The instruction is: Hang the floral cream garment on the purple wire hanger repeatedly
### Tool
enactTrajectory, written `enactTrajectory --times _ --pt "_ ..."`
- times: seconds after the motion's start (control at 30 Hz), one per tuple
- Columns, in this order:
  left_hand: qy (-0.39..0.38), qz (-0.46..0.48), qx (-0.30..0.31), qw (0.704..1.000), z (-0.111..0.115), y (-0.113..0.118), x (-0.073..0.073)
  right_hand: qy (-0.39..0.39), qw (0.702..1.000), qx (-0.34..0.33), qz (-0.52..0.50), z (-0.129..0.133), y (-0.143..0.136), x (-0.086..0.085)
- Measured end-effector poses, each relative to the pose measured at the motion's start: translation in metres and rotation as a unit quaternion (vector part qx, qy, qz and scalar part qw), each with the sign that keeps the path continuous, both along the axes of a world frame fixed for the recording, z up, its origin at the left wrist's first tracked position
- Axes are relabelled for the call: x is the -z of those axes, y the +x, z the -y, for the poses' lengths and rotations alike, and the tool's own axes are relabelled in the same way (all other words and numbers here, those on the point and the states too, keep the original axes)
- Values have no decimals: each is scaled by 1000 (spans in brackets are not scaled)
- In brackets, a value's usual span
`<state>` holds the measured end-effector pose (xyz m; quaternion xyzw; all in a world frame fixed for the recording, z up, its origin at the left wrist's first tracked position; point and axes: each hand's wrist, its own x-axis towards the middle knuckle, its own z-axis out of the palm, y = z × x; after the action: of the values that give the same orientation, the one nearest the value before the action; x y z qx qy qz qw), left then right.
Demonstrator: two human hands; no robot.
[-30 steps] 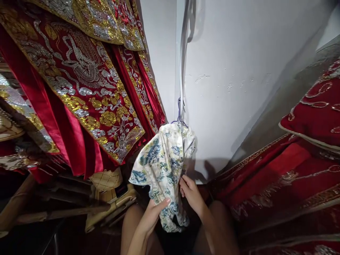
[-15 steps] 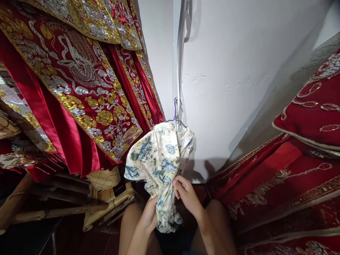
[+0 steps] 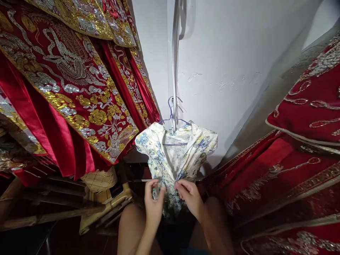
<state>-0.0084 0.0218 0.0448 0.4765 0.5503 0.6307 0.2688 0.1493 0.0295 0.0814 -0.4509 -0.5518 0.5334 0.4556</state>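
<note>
A white garment with blue and yellow flowers point(image 3: 156, 150) hangs on a purple wire hanger point(image 3: 171, 113), its V-shaped neckline facing me. The hanger's hook is at a pale vertical strip point(image 3: 175, 53) on the wall. My right hand point(image 3: 190, 196) pinches the cloth at the bottom of the neckline. At the left side of the waist is my left hand point(image 3: 154, 202), its thumb and fingers apart beside the cloth. The lower part of the garment hangs in shadow between my legs.
Red cloth with gold and silver embroidery point(image 3: 98, 113) hangs at the left. More beaded red garments point(image 3: 305, 117) are at the right. Lower left stands a bamboo seat point(image 3: 120, 198) with a dark phone-like object point(image 3: 116, 191). A white wall point(image 3: 225, 53) is ahead.
The garment has turned from side-on to face me, its neckline and both shoulders now spread. My left hand has risen and let go of the cloth. The view has shifted slightly to the right.
</note>
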Motion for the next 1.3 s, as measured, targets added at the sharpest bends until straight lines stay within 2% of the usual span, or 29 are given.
enactTrajectory --times 0.1,0.2,0.27,0.33,0.43,0.57,0.63,0.67,0.73,0.83,0.87,0.93,1.0,1.07,1.13,1.2,1.3 --pt "-5 -71 150 986 -2 16 -13 21 999 -31 17 -1 -3 0" --pt "-25 -93 216 972 -12 23 -22 47 997 -32 54 -6 0 -6" --pt "-42 -115 249 961 -17 21 -25 96 986 -10 135 -15 9 -17" --pt "-53 -132 294 945 -19 17 -27 168 951 5 258 -32 22 -37" --pt "-57 -144 362 919 -17 12 -30 233 882 12 410 -70 42 -85" --pt "-55 -163 385 907 -8 16 -38 334 829 10 448 -119 47 -154" --pt "-60 -184 386 902 -4 21 -40 376 808 53 451 -130 41 -175" --pt "-65 -196 386 899 -2 22 -41 385 806 74 443 -131 37 -180" --pt "-76 -214 387 894 0 23 -40 372 830 96 405 -127 31 -179" --pt "-61 -206 387 897 -6 17 -49 310 899 112 287 -116 24 -160" --pt "-41 -197 381 903 -11 15 -56 290 920 123 233 -113 22 -153" --pt "23 -174 343 923 -25 10 -81 260 947 143 122 -109 18 -141" --pt "91 -159 275 944 -45 7 -114 244 958 145 40 -106 14 -136" --pt "143 -135 203 959 -67 8 -147 238 962 132 -1 -101 11 -137" --pt "177 -168 172 955 -87 12 -173 241 964 116 -14 -96 10 -141" --pt "210 -218 158 940 -102 20 -188 248 962 115 -10 -93 9 -144" --pt "259 -281 124 916 -112 33 -200 251 956 150 2 -98 8 -138"
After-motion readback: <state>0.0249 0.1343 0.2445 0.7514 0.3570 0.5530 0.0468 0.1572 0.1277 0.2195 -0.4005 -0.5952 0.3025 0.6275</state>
